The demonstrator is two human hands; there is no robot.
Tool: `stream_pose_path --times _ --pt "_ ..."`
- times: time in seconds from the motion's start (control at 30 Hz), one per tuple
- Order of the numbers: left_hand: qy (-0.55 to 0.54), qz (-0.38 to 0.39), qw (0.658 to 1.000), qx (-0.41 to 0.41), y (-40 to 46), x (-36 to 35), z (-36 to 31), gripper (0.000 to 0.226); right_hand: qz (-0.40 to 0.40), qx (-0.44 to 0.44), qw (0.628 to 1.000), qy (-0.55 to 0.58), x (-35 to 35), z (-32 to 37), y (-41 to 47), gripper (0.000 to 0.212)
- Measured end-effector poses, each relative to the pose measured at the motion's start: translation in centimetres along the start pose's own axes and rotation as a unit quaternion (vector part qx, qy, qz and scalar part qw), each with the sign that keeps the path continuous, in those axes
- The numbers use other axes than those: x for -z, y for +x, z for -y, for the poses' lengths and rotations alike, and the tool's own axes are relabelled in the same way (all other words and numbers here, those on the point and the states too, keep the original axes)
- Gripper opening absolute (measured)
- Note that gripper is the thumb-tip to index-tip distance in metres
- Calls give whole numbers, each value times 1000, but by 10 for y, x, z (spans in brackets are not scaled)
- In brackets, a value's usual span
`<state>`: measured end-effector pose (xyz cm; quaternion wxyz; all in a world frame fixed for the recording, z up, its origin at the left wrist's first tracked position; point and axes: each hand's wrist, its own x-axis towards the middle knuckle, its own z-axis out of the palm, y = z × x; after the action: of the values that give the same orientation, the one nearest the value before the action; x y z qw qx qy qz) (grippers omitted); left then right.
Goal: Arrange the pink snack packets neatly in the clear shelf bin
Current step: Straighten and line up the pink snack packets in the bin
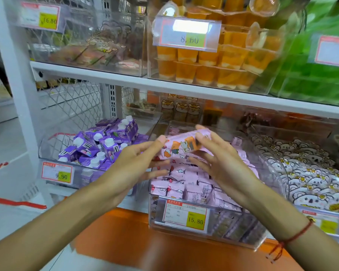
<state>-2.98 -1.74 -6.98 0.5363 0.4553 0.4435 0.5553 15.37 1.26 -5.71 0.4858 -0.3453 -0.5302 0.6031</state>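
Holding the pink packet [186, 146] pinched between both hands' fingers [161, 140] above the clear bin [184, 229], you should level it, then lay it flush on the rows below.

In front of me the white lower shelf [125, 202] carries three clear bins side by side. The left bin [47, 153] holds purple drink cartons [98, 145] and wears a 9.90 tag. The middle clear shelf bin [204, 229], tagged 15.80, is packed with pink snack packets [186, 182]. The right bin [278, 173] is full of white koala-print packets [311, 178]. The upper shelf [164, 85] bears a bin of orange jelly cups [204, 69] and one of green packs [311, 79].
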Motion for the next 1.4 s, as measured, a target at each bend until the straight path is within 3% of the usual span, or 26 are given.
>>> stream_pose_path --times 0.1,0.23,0.37,0.47,0.53,0.63,0.7,0.8,1.0,1.1,1.17,1.27,1.4 --pt "13 -14 1000 6 -1 -3 -3 40 -22 11 1000 -5 0 -3 3 20" --pt "80 -30 996 -31 0 -3 -7 54 -36 1 999 9 4 -3 6 29" --pt "104 8 990 -100 -5 -2 -4 31 -24 6 999 20 2 -4 6 41" --pt "117 -15 981 -155 1 3 -5 38 -23 47 995 -86 6 -6 10 40" --pt "149 -60 967 -196 15 7 -8 35 -76 115 951 -276 16 -11 17 35" --pt "250 -83 937 -231 39 8 -11 29 -73 160 827 -535 33 -21 26 36" --pt "336 -82 904 -251 55 3 -9 30 -18 131 761 -635 40 -30 32 46" --pt "468 -84 840 -262 72 -6 -8 40 52 70 716 -693 43 -37 39 52" --pt "595 -20 766 -241 88 -5 -28 34 63 42 715 -694 47 -39 43 53" --pt "618 75 752 -214 98 -8 -44 33 61 48 716 -694 48 -41 44 53" --pt "652 121 719 -207 107 -16 -46 33 59 51 717 -693 48 -41 43 53" --pt "712 147 652 -217 120 -29 -33 35 56 56 719 -690 47 -40 42 52" --pt "744 155 622 -188 131 -31 -12 36 33 73 756 -650 44 -34 37 45"
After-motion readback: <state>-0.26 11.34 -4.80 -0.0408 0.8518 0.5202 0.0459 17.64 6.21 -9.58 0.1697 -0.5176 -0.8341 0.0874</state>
